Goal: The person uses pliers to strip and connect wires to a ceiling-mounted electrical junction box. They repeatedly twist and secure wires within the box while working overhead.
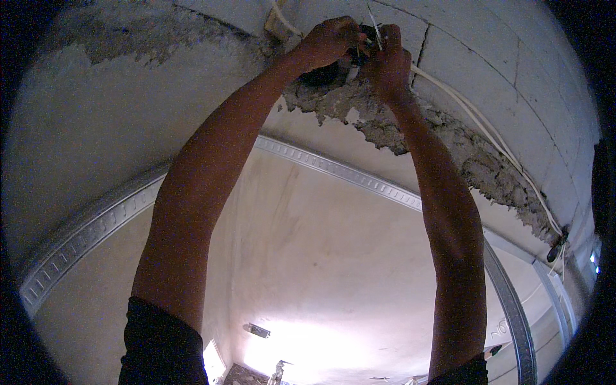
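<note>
Across the whole upper half of the frame: a pale block wall [487, 45] with mortar lines, its plaster [398, 131] broken away in a ragged grey band running from top centre down to the right edge, evidently chased out to bury wiring. Below it, curving from the left edge to the lower right: a ribbed metal profile [333, 168], fixed where wall meets the smooth surface filling the lower middle of the frame.

Along the broken band, from top centre to the far right: a white cable [494, 138] laid in the groove, ending near a small dark fitting [553, 251] at the right edge. Kept in the chase, so lying below the plaster line.

At top centre, between the two raised fists: a dark recess [324, 74] cut into the wall, the spot where the cable arrives.

Just left of that gap: left hand [330, 42], curled tight, fingers pressed together around something inside the recess; the thing itself hidden behind the knuckles. Just right of it: right hand [388, 61], also closed, pinching a thin white wire end [374, 29] that sticks up above the fist. Both held close together, nearly touching, presumably to steady the wire while working its tip. Both forearms stretched overhead from the lower edge, dark sleeves [160, 346] at the bottom.
</note>
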{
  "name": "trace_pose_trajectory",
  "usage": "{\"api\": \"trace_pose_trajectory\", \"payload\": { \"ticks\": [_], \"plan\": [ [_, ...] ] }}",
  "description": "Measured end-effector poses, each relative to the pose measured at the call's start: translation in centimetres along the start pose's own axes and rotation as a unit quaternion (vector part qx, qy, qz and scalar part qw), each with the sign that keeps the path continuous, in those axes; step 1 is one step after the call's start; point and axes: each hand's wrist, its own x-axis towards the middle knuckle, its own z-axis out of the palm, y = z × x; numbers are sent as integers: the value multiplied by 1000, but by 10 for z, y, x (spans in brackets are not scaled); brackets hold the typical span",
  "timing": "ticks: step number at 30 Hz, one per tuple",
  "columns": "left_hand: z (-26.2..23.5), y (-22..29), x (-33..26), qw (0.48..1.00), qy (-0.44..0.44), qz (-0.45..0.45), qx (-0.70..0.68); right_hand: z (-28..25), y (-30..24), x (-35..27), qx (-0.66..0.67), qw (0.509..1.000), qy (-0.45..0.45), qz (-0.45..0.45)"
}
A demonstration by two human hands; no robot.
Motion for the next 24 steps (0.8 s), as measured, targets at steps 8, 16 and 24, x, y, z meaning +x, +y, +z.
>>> {"api": "trace_pose_trajectory", "payload": {
  "ticks": [8,16,24],
  "plan": [
    [-4,0,-2,999,-7,18,-42,-4,3,11,163,959,-49,225],
    [39,-14,-34,921,272,-33,277,0,22,0,184,940,-51,282],
    [66,-1,-11,932,289,-58,212,9,45,-1,-18,988,-65,138]
  ]
}}
